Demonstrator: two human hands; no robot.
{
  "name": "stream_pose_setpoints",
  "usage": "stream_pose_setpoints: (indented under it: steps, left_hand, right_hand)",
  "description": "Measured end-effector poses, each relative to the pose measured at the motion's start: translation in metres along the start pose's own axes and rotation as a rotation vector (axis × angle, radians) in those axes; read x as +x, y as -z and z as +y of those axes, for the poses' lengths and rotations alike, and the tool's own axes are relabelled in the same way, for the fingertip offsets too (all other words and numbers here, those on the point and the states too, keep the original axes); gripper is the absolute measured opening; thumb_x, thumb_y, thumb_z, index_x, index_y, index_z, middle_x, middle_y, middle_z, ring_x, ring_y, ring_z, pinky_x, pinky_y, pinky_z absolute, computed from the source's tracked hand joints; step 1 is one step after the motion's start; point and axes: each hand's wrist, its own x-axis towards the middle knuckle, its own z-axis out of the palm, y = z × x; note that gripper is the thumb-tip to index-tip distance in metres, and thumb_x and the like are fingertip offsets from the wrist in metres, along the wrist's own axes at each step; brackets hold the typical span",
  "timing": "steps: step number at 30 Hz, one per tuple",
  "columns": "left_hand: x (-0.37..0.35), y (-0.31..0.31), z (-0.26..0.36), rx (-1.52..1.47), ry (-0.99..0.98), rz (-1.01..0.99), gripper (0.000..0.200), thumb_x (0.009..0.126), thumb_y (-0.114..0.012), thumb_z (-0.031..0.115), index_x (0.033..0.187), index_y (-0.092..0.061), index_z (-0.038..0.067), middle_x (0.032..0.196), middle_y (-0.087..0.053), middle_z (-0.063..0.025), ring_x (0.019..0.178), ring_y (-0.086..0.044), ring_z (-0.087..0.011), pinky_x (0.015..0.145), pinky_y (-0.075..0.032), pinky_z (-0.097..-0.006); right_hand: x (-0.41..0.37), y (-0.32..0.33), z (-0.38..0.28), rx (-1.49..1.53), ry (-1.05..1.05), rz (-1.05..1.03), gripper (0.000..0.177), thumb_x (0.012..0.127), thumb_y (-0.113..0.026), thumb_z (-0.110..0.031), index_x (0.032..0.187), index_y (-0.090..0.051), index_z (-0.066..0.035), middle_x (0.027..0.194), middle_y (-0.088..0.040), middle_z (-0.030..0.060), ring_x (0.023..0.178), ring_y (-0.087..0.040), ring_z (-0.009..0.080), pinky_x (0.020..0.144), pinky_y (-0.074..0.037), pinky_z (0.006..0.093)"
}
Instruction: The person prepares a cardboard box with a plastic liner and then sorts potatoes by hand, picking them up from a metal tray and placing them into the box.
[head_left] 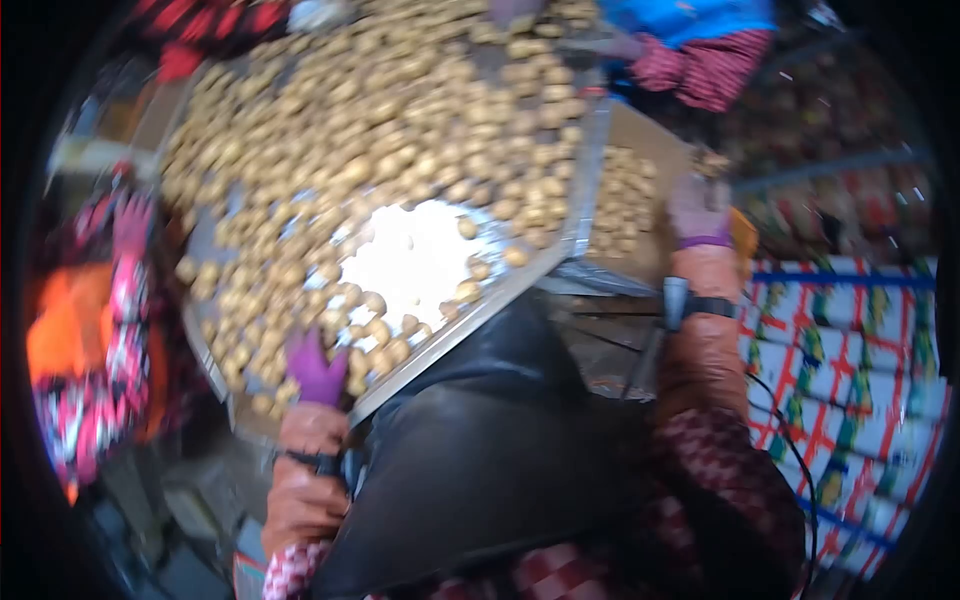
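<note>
Many round, yellow-brown potatoes (350,110) are spread over a large table with a raised metal edge (460,325). My left hand (317,370), in a purple glove, rests among the potatoes near the table's front edge, its fingers apart. At the right, my right hand (700,212), also gloved, is by the outer side of a cardboard box (650,135) that has potatoes in it. Blur hides its fingertips, and a small yellowish clump shows just beyond them. Bright glare covers part of the tabletop.
A co-worker in orange and pink (85,350) is at the left, one gloved hand by the table. Another in blue (690,20) reaches in at the top right, and a red-and-black sleeve (215,20) shows top left. Printed red-and-white boxes (850,350) are stacked at the right.
</note>
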Motion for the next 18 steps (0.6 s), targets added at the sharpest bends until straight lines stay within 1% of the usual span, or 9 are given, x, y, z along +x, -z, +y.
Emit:
stream_pose_setpoints:
  steps: [1,2,3,4,5,10,11,16,18]
  left_hand:
    - [0.010,0.007,0.011,-0.037,0.074,-0.039,0.061,0.074,-0.071,0.037,0.126,-0.057,0.007,0.125,-0.055,-0.0231,0.119,-0.046,-0.0438,0.100,-0.034,-0.0564]
    - [0.027,0.026,0.030,-0.194,0.091,-0.105,0.051,0.072,-0.069,0.034,0.115,-0.060,0.006,0.109,-0.059,-0.0193,0.106,-0.051,-0.0400,0.091,-0.038,-0.0530]
    - [0.036,0.021,0.044,-0.110,-0.117,0.276,0.044,0.070,-0.068,0.030,0.106,-0.060,0.006,0.099,-0.057,-0.0168,0.097,-0.051,-0.0373,0.085,-0.039,-0.0502]
    - [0.052,0.046,0.067,-0.092,0.037,-0.068,0.040,0.071,-0.067,0.030,0.103,-0.061,0.007,0.101,-0.057,-0.0167,0.098,-0.051,-0.0380,0.086,-0.039,-0.0506]
    - [0.047,0.021,0.069,-0.137,-0.053,0.186,0.042,0.071,-0.067,0.030,0.107,-0.061,0.010,0.107,-0.058,-0.0167,0.104,-0.051,-0.0385,0.090,-0.038,-0.0516]
    - [0.008,0.035,0.034,0.012,-0.008,-0.068,0.047,0.078,-0.066,0.032,0.122,-0.057,0.016,0.133,-0.049,-0.0144,0.124,-0.044,-0.0376,0.104,-0.030,-0.0537]
    - [0.000,0.041,0.020,-0.055,0.034,-0.035,0.044,0.080,-0.065,0.030,0.121,-0.058,0.015,0.126,-0.055,-0.0152,0.122,-0.045,-0.0375,0.100,-0.034,-0.0524]
    - [-0.035,0.067,-0.032,-0.008,0.509,0.177,0.034,0.080,-0.068,0.028,0.110,-0.065,0.012,0.105,-0.065,-0.0158,0.107,-0.058,-0.0351,0.091,-0.043,-0.0484]
    - [-0.001,0.076,-0.048,0.104,0.284,0.327,0.035,0.079,-0.069,0.028,0.109,-0.066,0.011,0.105,-0.066,-0.0158,0.102,-0.061,-0.0355,0.094,-0.044,-0.0490]
  right_hand:
    - [0.005,0.002,-0.005,0.098,-0.034,0.067,0.036,0.095,-0.059,-0.034,0.119,-0.058,-0.008,0.125,-0.058,0.0162,0.122,-0.052,0.0322,0.103,-0.043,0.0453]
    - [0.009,0.019,0.052,-0.627,0.399,0.084,0.039,0.095,-0.058,-0.035,0.122,-0.056,-0.007,0.128,-0.057,0.0156,0.122,-0.052,0.0320,0.102,-0.045,0.0448]
    - [0.023,0.043,0.089,-1.379,0.776,0.014,0.042,0.095,-0.058,-0.035,0.125,-0.055,-0.006,0.131,-0.055,0.0150,0.122,-0.052,0.0317,0.101,-0.047,0.0443]
    - [0.049,0.078,0.103,-1.566,0.694,0.059,0.044,0.095,-0.059,-0.033,0.128,-0.052,-0.005,0.131,-0.055,0.0142,0.120,-0.053,0.0295,0.098,-0.048,0.0423]
    - [0.064,0.119,0.121,-1.754,0.627,0.076,0.047,0.094,-0.061,-0.031,0.131,-0.050,-0.004,0.131,-0.054,0.0134,0.118,-0.054,0.0273,0.096,-0.049,0.0403]
    - [0.111,0.214,0.139,-2.542,0.232,-0.155,0.058,0.092,-0.063,-0.019,0.141,-0.040,0.001,0.134,-0.052,0.0123,0.117,-0.055,0.0234,0.097,-0.047,0.0339]
    - [0.119,0.222,0.130,-2.598,0.134,-0.416,0.059,0.091,-0.063,-0.019,0.141,-0.040,0.002,0.132,-0.053,0.0122,0.117,-0.055,0.0242,0.098,-0.046,0.0335]
    - [0.143,0.238,0.113,-3.205,0.501,-0.458,0.060,0.084,-0.068,-0.025,0.136,-0.048,-0.003,0.130,-0.054,0.0183,0.121,-0.051,0.0345,0.104,-0.040,0.0398]
    - [0.141,0.281,0.106,-3.367,0.322,-0.342,0.060,0.082,-0.069,-0.029,0.134,-0.051,-0.006,0.131,-0.053,0.0213,0.122,-0.050,0.0383,0.105,-0.040,0.0425]
